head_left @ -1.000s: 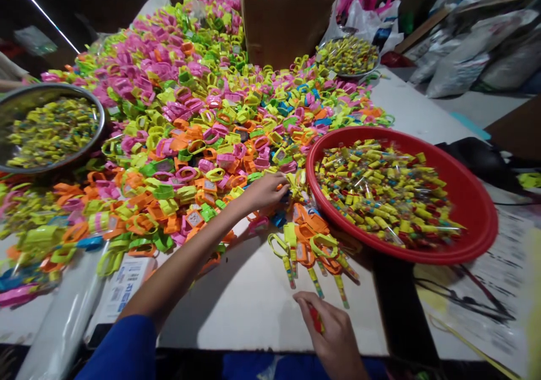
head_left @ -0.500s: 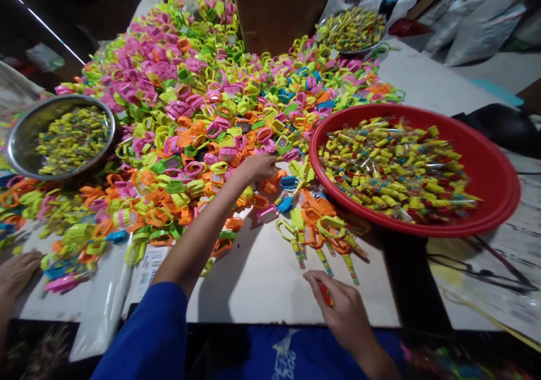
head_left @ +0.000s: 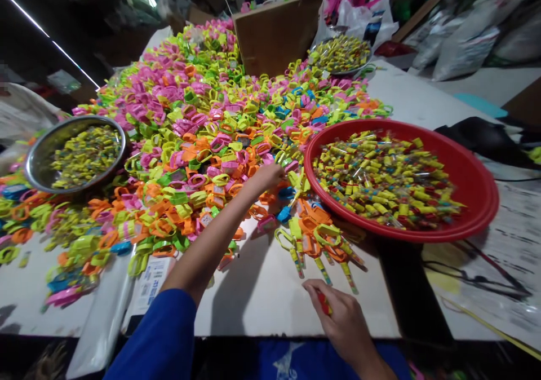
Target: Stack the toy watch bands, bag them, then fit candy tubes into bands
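Observation:
My left hand [head_left: 269, 176] reaches over the front of a big heap of toy watches [head_left: 198, 126] in pink, yellow, green, orange and blue. Its fingers are bent together and the tips are hidden, so I cannot make out what they hold. Low on the white table, my right hand [head_left: 341, 315] is closed around a small red and yellow wrapped roll [head_left: 324, 303]. Just beyond it lies a cluster of orange and yellow-green toy watches [head_left: 315, 225], with several striped candy tubes [head_left: 322, 270] pointing towards me.
A red basin [head_left: 477, 211] full of small yellow wrapped rolls stands at right. A steel bowl [head_left: 36, 168] of similar rolls is at left, another bowl [head_left: 340, 56] behind. Plastic bags [head_left: 99, 318] lie at the front left, eyeglasses [head_left: 482, 281] at right. A cardboard box [head_left: 276, 36] backs the heap.
The view has tilted up, showing more background. My left hand has shifted slightly right over the heap. Another person's hand has left the table's left edge. My right hand keeps its grip.

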`<state>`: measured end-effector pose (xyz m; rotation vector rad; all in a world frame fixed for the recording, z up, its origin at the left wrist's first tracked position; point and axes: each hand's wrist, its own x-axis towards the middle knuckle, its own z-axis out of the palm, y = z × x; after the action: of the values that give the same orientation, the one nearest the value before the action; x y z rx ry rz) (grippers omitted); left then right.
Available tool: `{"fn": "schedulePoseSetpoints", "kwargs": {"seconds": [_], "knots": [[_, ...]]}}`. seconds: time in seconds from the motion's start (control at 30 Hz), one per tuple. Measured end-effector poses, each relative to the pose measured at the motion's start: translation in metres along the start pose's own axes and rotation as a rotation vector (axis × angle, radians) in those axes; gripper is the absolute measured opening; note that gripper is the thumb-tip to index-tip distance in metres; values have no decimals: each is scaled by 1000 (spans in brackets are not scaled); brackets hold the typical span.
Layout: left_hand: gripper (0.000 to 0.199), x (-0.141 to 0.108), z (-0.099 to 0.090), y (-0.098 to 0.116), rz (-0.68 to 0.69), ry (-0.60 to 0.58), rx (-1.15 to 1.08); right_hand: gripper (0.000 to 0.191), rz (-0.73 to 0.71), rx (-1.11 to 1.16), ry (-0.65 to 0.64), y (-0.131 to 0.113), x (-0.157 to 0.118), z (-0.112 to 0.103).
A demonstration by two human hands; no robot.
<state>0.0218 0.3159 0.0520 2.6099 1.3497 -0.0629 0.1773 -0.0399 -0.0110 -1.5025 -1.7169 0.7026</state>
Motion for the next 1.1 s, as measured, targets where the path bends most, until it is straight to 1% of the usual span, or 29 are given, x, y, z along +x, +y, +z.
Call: {"fn": "schedulePoseSetpoints", "kwargs": {"seconds": [0.1, 0.2, 0.27, 0.33, 0.43, 0.5, 0.53, 0.6, 0.73, 0.83, 0.87, 0.9, 0.97, 1.03, 1.1], "knots": [[32, 9, 8, 4, -14, 73, -43, 33, 3, 0, -8, 1, 0, 0], [23, 7, 10, 4, 8, 160, -103, 39, 6, 5, -9, 0, 1, 0], [12, 2, 5, 2, 39, 223, -158, 42, 10, 1, -7, -1, 2, 0], [6, -5, -5, -1, 79, 289, -222, 43, 15, -8, 5, -2, 2, 0], [14, -17, -21, -3, 150, 389, -322, 41, 17, -19, 27, -2, 1, 0], [20, -25, -25, 1, 203, 428, -383, 38, 16, -15, 22, -2, 1, 1], [22, -29, -23, 4, 232, 431, -409, 37, 16, -11, 12, -1, 1, 0], [25, -38, -15, 11, 304, 397, -444, 34, 19, -2, -13, 0, 1, 0], [33, -59, 8, 23, 474, 257, -432, 33, 20, 13, -31, 0, 0, 0], [38, -76, 16, 23, 588, 177, -369, 32, 29, 28, -20, -2, 0, -1], [39, -80, 16, 21, 595, 164, -341, 32, 37, 39, -19, -4, 1, -2], [39, -83, 16, 19, 570, 162, -315, 33, 49, 52, -19, -5, 1, -3], [38, -84, 16, 13, 443, 190, -280, 33, 92, 78, -29, -9, 3, -7], [39, -78, 16, 8, 287, 238, -275, 34, 155, 100, -45, -14, 4, -12], [42, -68, 19, 5, 191, 267, -273, 38, 218, 136, -63, -19, 6, -17]]}}
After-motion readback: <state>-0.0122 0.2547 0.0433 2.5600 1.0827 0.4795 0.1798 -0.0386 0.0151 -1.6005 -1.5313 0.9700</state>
